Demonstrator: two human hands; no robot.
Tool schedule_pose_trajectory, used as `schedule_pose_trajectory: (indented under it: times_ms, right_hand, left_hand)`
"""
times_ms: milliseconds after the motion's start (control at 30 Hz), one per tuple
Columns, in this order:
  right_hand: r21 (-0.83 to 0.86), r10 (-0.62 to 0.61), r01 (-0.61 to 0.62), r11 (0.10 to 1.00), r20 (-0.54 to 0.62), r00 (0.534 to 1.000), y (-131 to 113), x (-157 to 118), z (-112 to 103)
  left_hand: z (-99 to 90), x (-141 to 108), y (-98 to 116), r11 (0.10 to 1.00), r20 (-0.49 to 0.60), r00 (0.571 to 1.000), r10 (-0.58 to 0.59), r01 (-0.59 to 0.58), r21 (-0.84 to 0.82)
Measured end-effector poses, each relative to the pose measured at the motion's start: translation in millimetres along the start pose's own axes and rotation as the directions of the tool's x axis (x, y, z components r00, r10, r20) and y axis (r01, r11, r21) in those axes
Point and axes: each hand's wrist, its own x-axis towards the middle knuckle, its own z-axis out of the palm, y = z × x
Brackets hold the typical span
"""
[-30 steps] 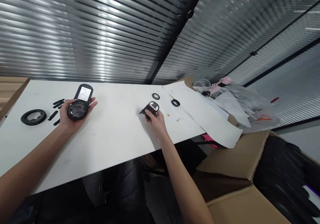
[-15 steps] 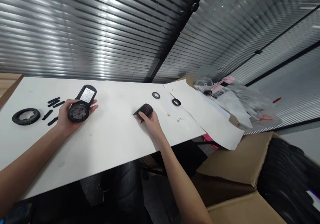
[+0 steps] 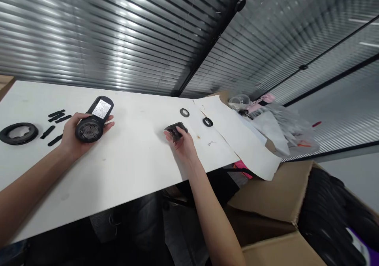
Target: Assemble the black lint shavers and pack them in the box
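Observation:
My left hand (image 3: 74,139) holds a black device (image 3: 89,129) with a round perforated grille and a white label that faces up, above the white table (image 3: 127,155). Fingertips show past its right side. In my right hand (image 3: 186,145) is a small dark curved part (image 3: 176,131), gripped between thumb and fingers, its hollow side partly showing. To the right of that hand lie a thin flat ring (image 3: 184,112) and a thicker black ring (image 3: 207,122). Several black strips (image 3: 56,114) and a large black ring (image 3: 19,134) rest left of the device.
A curled white sheet (image 3: 237,135) covers the table's right end. Behind it are plastic bags (image 3: 284,127) and pink items. An open cardboard box (image 3: 272,195) with black wrapped goods stands at lower right. Metallic blinds (image 3: 118,33) run along the back.
My right hand has turned the dark part over and moved slightly right, so more of its inside shows. The left hand still grips the device. The camera view has shifted a little.

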Motion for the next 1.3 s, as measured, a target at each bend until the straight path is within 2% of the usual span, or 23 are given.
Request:
schedule_pose_trajectory:
  times_ms: [67, 100, 167, 200, 267, 333, 600, 700, 867, 1067, 1300]
  right_hand:
    - [-0.157, -0.184, 0.183, 0.97, 0.01, 0.983, 4.5, -0.8, -2.5]
    - [-0.253, -0.292, 0.289, 0.923, 0.025, 0.956, 7.6, -1.3, -4.1]
    - [-0.444, -0.458, 0.454, 0.773, 0.105, 0.883, 14.1, -2.2, -6.7]
    - [-0.522, -0.487, 0.5, 0.691, 0.175, 0.856, 17.3, -2.5, -7.5]
    - [-0.616, -0.446, 0.542, 0.572, 0.321, 0.835, 23.0, -2.4, -7.7]
    - [-0.647, -0.397, 0.548, 0.53, 0.381, 0.835, 27.1, -1.3, -6.4]
    - [-0.619, -0.4, 0.54, 0.57, 0.365, 0.84, 29.3, 9.6, -2.2]
    - [-0.638, -0.363, 0.525, 0.564, 0.38, 0.851, 28.4, 13.5, -2.4]
    - [-0.588, -0.345, 0.525, 0.616, 0.398, 0.85, 26.7, 13.1, -0.4]
    - [-0.667, -0.354, 0.508, 0.545, 0.367, 0.86, 25.4, 9.7, 2.5]
    - [-0.542, -0.451, 0.521, 0.659, 0.27, 0.851, 24.0, 7.2, 11.0]
  left_hand:
    - [0.5, -0.3, -0.1, 1.0, -0.002, 1.0, -0.004, 0.004, 0.002]
    - [0.9, -0.5, -0.3, 1.0, -0.002, 1.0, -0.002, 0.002, 0.003]
    - [1.9, -1.3, -0.9, 1.0, 0.0, 1.0, 0.008, -0.008, -0.001]
    - [2.5, -1.8, -1.1, 1.0, 0.001, 1.0, 0.015, -0.015, -0.004]
    - [3.8, -2.9, -1.5, 1.0, -0.001, 1.0, 0.028, -0.028, -0.006]
    - [5.0, -3.7, -1.3, 1.0, -0.019, 1.0, 0.021, -0.021, 0.004]
    - [6.5, -2.0, 0.5, 1.0, -0.036, 0.999, 0.004, -0.003, 0.007]
    - [5.2, -1.4, 0.0, 1.0, -0.019, 1.0, 0.009, -0.009, 0.013]
    - [4.2, -0.9, -0.6, 1.0, -0.013, 1.0, 0.015, -0.015, 0.015]
    - [3.7, 0.4, -0.5, 1.0, 0.006, 1.0, 0.023, -0.023, 0.018]
    - [0.6, 2.8, -1.4, 1.0, 0.033, 0.999, 0.014, -0.015, 0.024]
